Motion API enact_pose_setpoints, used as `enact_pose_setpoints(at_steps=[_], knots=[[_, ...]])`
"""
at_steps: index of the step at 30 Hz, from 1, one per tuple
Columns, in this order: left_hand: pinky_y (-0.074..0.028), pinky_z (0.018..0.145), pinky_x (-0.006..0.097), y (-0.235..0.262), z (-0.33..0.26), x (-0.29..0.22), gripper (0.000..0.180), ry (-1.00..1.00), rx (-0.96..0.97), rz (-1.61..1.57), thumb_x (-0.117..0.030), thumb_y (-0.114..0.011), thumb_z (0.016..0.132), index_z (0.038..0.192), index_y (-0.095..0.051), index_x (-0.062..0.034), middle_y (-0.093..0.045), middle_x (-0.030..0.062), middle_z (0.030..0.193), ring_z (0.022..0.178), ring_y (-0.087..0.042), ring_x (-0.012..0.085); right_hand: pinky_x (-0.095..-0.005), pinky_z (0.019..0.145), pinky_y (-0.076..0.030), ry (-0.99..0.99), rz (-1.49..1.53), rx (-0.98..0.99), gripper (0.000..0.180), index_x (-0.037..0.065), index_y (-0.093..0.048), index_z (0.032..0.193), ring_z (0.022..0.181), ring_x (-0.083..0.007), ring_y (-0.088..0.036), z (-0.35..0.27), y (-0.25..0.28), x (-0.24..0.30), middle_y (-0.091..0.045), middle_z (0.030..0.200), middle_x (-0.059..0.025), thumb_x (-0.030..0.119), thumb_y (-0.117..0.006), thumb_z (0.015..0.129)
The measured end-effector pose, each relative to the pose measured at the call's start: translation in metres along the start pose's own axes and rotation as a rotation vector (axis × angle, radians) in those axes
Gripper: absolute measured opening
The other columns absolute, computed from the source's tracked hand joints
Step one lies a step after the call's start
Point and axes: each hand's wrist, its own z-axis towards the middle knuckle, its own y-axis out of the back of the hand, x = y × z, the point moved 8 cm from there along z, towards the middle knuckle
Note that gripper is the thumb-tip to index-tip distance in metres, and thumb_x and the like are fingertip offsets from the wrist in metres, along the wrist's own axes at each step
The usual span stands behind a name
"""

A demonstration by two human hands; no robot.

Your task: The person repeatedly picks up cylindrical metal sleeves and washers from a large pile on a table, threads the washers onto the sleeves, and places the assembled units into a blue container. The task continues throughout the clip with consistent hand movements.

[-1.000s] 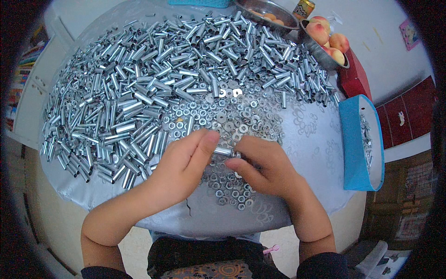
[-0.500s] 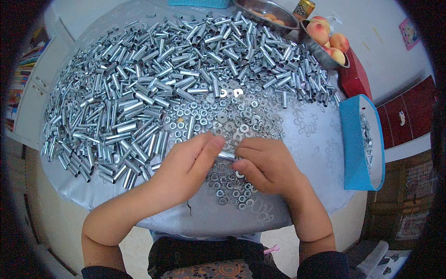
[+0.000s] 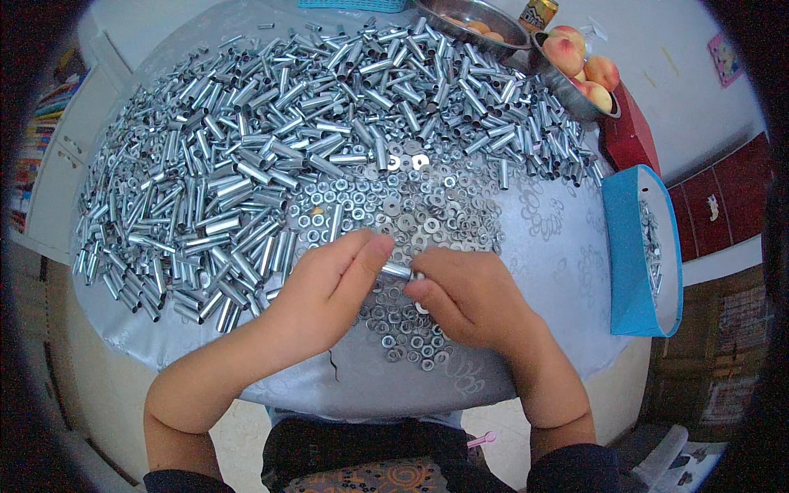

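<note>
Between my two hands lies a short shiny metal tube [image 3: 398, 270], held nearly level just above the table. My left hand [image 3: 333, 283] is closed around its left end, which the fingers hide. At the right end my right hand [image 3: 464, 296] pinches with thumb and forefinger on a small bright metal piece [image 3: 418, 278]; its kind is too small to make out. Loose flat washers [image 3: 431, 223] and nuts or small rings [image 3: 329, 198] spread beyond my hands. More small rings [image 3: 411, 341] lie under and in front of my right hand.
A large heap of metal tubes [image 3: 246, 168] covers the table's left and far side. At the right edge stands a blue open box [image 3: 631, 255] with metal parts inside. A bowl of peaches [image 3: 579, 94], a basin [image 3: 485, 41], a can [image 3: 539, 13] and a red box [image 3: 631, 127] stand far right.
Both hands have shifted slightly left with the tube between them. The tube's right end still meets my right thumb and forefinger.
</note>
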Motion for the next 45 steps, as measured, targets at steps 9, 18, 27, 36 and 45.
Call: enact_pose_setpoints(at_steps=[9,18,27,36,45], knots=[[-0.036,0.05,0.026,-0.001,0.0,0.005,0.031,0.051,0.025,-0.066,-0.027,-0.039,0.092,0.084,-0.051,-0.0002,-0.046,0.0038,0.058,0.054,-0.044,0.0111,-0.0365,0.052,-0.039,0.061,0.043,-0.111,0.025,0.003,-0.054,0.089,0.057,-0.0306,-0.052,-0.003,0.004,0.002,-0.049,0.066,-0.0121,0.026,-0.055,0.079],[-0.036,0.051,0.027,-0.003,-0.002,0.004,0.031,0.072,0.048,-0.071,-0.027,-0.039,0.092,0.084,-0.052,-0.0002,-0.046,0.0029,0.059,0.055,-0.044,0.0106,-0.0409,0.054,-0.043,0.04,0.093,-0.121,0.026,0.005,-0.054,0.085,0.063,-0.0314,-0.056,0.002,0.007,0.003,-0.053,0.07,-0.0124,0.03,-0.054,0.081],[-0.037,0.05,0.028,0.005,-0.001,0.003,0.03,0.016,-0.037,-0.065,-0.026,-0.04,0.092,0.085,-0.053,0.0,-0.048,0.0067,0.058,0.053,-0.045,0.0136,-0.041,0.054,-0.041,0.069,0.094,-0.101,0.026,0.004,-0.053,0.08,0.063,-0.0316,-0.054,0.002,0.006,0.005,-0.053,0.069,-0.0131,0.03,-0.051,0.083],[-0.038,0.051,0.029,0.005,-0.001,0.0,0.026,-0.018,-0.061,-0.044,-0.023,-0.042,0.091,0.085,-0.052,0.0006,-0.05,0.0107,0.059,0.053,-0.048,0.0167,-0.0359,0.053,-0.04,0.017,0.236,-0.228,0.018,0.003,-0.053,0.087,0.062,-0.0274,-0.052,-0.001,0.008,0.005,-0.051,0.071,-0.011,0.02,-0.057,0.081],[-0.039,0.051,0.036,0.004,-0.004,-0.023,0.022,-0.251,-0.022,0.224,-0.021,-0.043,0.09,0.086,-0.05,-0.0002,-0.051,0.0171,0.062,0.057,-0.053,0.0327,-0.0404,0.057,-0.043,-0.222,0.54,0.015,0.026,0.004,-0.052,0.084,0.066,-0.032,-0.055,-0.006,-0.01,-0.011,-0.052,0.072,-0.0138,0.029,-0.053,0.082]])
